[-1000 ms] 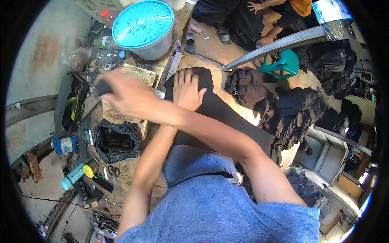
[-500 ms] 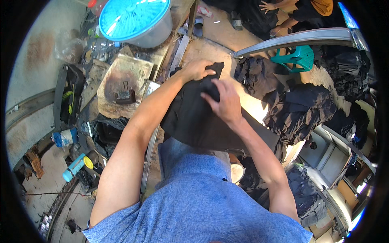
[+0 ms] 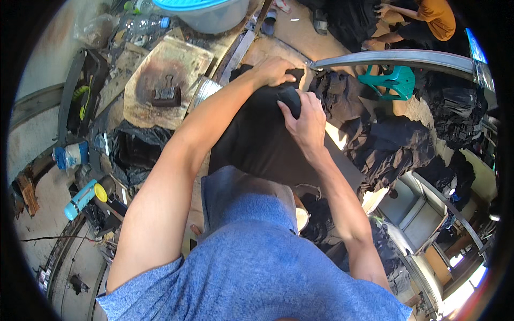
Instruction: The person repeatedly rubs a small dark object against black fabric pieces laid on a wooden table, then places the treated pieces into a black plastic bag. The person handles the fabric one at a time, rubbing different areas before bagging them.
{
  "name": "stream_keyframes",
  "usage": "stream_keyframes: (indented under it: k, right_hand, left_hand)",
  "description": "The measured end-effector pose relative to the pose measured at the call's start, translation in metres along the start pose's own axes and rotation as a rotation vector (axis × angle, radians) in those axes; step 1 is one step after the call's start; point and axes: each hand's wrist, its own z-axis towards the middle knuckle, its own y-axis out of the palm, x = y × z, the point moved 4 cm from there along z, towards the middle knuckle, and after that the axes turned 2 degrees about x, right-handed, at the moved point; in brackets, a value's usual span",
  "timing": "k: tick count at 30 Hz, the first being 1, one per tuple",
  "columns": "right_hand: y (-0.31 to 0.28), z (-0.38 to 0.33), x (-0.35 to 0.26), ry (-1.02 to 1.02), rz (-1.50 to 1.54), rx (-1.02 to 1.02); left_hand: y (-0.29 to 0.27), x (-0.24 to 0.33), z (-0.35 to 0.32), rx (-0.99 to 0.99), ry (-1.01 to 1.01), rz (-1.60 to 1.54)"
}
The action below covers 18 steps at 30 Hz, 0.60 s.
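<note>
A large piece of black cloth (image 3: 257, 144) lies in front of my body, draped across my lap area. My left hand (image 3: 274, 71) is at its far edge, thumb and fingers closed on the fabric. Nearer to me and to the right, my right hand (image 3: 306, 120) curls its thumb and fingers round a bunched dark fold (image 3: 290, 100) of the same cloth. The undersides of both hands and part of the far edge are hidden.
On the left stand a stained board (image 3: 166, 80) with a black metal clip (image 3: 166, 95), and a lidded tub (image 3: 206, 16). Heaps of black cloth (image 3: 399, 144), a green plastic stool (image 3: 393, 80) and a metal rail (image 3: 396, 58) lie to the right. Another person (image 3: 436, 21) crouches far right.
My right hand has gone from loosely spread fingers to a closer grip on the fold. Both hands sit slightly farther away and right in view. The whole view has shifted.
</note>
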Motion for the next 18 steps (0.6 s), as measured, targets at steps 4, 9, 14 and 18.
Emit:
stream_keyframes:
  k: [4, 9, 14, 18]
  right_hand:
    - [0.015, -0.073, -0.041, -0.042, -0.096, -0.104]
    - [-0.006, -0.057, -0.065, -0.296, 0.203, -0.362]
    - [-0.002, 0.018, -0.043, -0.011, -0.192, 0.08]
    - [0.01, -0.034, -0.065, 0.029, -0.103, -0.313]
  left_hand:
    - [-0.003, 0.004, -0.002, 0.03, -0.072, 0.042]
    - [-0.004, 0.009, -0.004, 0.03, -0.056, 0.05]
    - [-0.006, 0.011, -0.007, 0.045, -0.013, -0.006]
    - [-0.007, 0.011, -0.007, 0.067, -0.025, 0.021]
